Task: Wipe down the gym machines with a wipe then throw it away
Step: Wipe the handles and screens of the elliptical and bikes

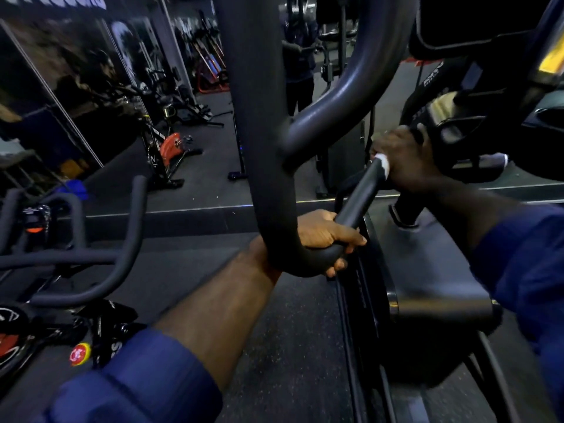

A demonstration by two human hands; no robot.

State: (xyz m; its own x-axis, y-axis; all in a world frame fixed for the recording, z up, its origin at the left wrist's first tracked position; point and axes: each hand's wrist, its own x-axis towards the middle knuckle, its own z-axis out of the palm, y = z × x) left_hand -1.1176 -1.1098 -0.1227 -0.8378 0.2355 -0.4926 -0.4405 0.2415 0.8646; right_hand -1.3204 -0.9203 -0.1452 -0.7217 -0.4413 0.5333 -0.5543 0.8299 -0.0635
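Dim gym, dark rubber floor (274, 346), mirror (207, 166) ahead at 11 o'clock, spin bike (76, 257) at 8 o'clock. Machine handlebar (360, 193) runs from centre toward 2 o'clock. Left hand (323, 239) fingers curled tight round bar's lower bend. Right hand (406, 160) at 2 o'clock clamps wipe (384, 163) round bar; only white edge shows. Wipe likely thin, limp, damp, light; bunches or tears if dragged hard. Best hold: wrapped round tube, full-palm grip, slide along. Bar looks rigid.

wipe (384, 165): mostly hidden under right hand (404, 161) | console (464, 22): blurred, cropped
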